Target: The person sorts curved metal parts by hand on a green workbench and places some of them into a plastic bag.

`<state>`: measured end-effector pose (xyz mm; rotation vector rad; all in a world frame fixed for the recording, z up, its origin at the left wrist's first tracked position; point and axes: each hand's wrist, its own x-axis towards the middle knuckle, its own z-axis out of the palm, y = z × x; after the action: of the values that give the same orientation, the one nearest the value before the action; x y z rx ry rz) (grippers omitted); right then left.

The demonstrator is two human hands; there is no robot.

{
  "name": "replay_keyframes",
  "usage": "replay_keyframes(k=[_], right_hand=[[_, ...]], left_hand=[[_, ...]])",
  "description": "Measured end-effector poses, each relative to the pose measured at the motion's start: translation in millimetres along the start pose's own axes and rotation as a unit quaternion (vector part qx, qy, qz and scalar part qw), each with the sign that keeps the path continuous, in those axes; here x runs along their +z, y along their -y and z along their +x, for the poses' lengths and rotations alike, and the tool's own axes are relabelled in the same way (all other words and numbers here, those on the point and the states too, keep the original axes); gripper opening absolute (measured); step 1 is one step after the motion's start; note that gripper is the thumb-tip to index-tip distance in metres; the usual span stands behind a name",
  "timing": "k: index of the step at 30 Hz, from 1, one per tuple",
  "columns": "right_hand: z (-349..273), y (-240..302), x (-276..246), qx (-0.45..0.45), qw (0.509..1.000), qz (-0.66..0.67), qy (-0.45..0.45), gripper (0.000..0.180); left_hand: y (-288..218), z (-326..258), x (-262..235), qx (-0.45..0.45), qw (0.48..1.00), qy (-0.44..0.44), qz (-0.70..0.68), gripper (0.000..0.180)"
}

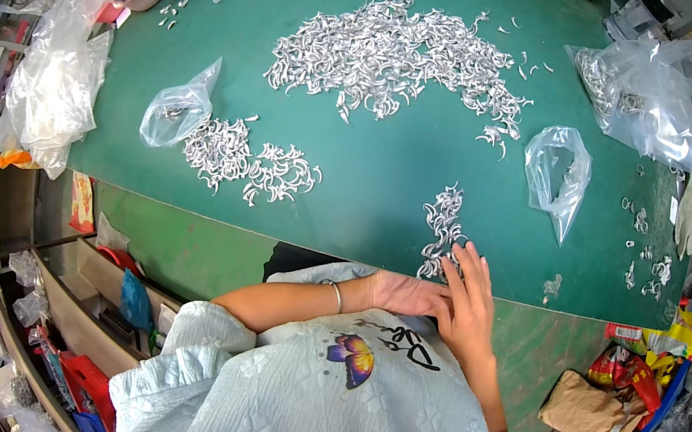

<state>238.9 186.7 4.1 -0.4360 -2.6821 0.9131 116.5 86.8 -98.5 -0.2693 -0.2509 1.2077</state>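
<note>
My right hand (468, 305) lies at the near table edge with its fingers stretched out. Its fingertips touch the near end of a narrow strip of small curved silver metal pieces (444, 219). Just below the edge is my left hand (408, 294), palm turned up and fingers pointing right, partly hidden behind the right hand. Whether any pieces lie in that palm cannot be made out. Two small piles of like pieces (218, 151) sit to the left. A large heap of them (391, 54) spreads across the far middle of the table.
The green table (393, 155) carries a small clear bag (180, 111) at left and another clear bag (543, 189) at right. Bigger plastic bags (646, 92) crowd both far corners. Small metal rings (639, 215) are scattered near the right edge. Open drawers (91, 288) stand below left.
</note>
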Motion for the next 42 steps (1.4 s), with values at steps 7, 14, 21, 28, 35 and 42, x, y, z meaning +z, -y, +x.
replay_keyframes(k=[7, 14, 21, 28, 35, 42], right_hand=[[-21, 6, 8, -0.047, 0.998, 0.049, 0.001, 0.037], [17, 24, 9, -0.117, 0.992, 0.033, 0.019, 0.043], [0, 12, 24, -0.162, 0.984, 0.063, 0.043, 0.036], [35, 18, 7, 0.005, 0.992, -0.009, -0.122, 0.031], [12, 10, 14, 0.005, 0.999, -0.012, -0.042, 0.033], [19, 24, 10, -0.048, 0.997, 0.043, -0.044, 0.04]], left_hand=[[1, -4, 13, -0.022, 0.999, -0.049, -0.006, 0.072], [-3, -31, 25, 0.021, 0.979, -0.187, 0.079, 0.078], [-5, -35, -16, 0.033, 0.981, -0.188, 0.028, 0.064], [-4, -26, 16, 0.069, 0.985, -0.155, 0.03, 0.047], [-4, -27, 17, 0.075, 0.985, -0.15, 0.049, 0.043], [-8, -34, -3, 0.055, 0.996, -0.07, 0.009, 0.045]])
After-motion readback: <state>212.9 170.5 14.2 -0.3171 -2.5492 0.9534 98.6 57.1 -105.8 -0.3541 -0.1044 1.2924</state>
